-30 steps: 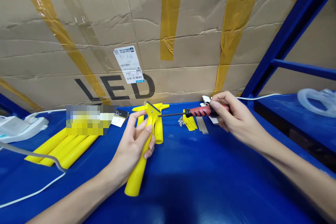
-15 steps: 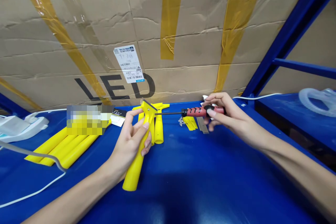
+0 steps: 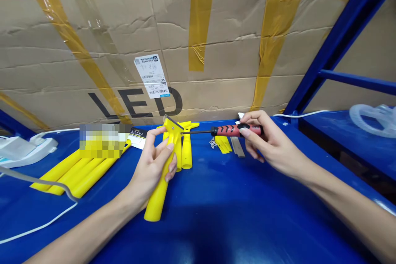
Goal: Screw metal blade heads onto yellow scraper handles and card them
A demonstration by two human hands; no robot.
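Note:
My left hand (image 3: pixel 157 154) is wrapped round a yellow plastic scraper (image 3: pixel 155 204), its head tilted up with a thin metal blade along the top edge and a small screw in the face. In my right hand (image 3: pixel 261 136) is a red and black screwdriver (image 3: pixel 227 131), held level by the handle. The screwdriver's tip meets the side of the scraper head, just below the blade. Behind my left hand lie more yellow scraper handles (image 3: pixel 187 150). Near the screwdriver are small yellow pieces (image 3: pixel 223 144), a little pile of screws (image 3: pixel 213 143) and flat metal blades (image 3: pixel 238 147).
A row of yellow scrapers (image 3: pixel 89 173) with a black and white card (image 3: pixel 137 137) lies at left, a grey cable across them. Beyond is a white power strip (image 3: pixel 40 150). A taped cardboard box (image 3: pixel 229 90) stands along the back. Blue frame bars (image 3: pixel 328 45) rise at right.
The screwdriver and my right hand have shifted slightly left, and the fingers have turned a little on the handle. The scraper in my left hand has moved slightly up and left.

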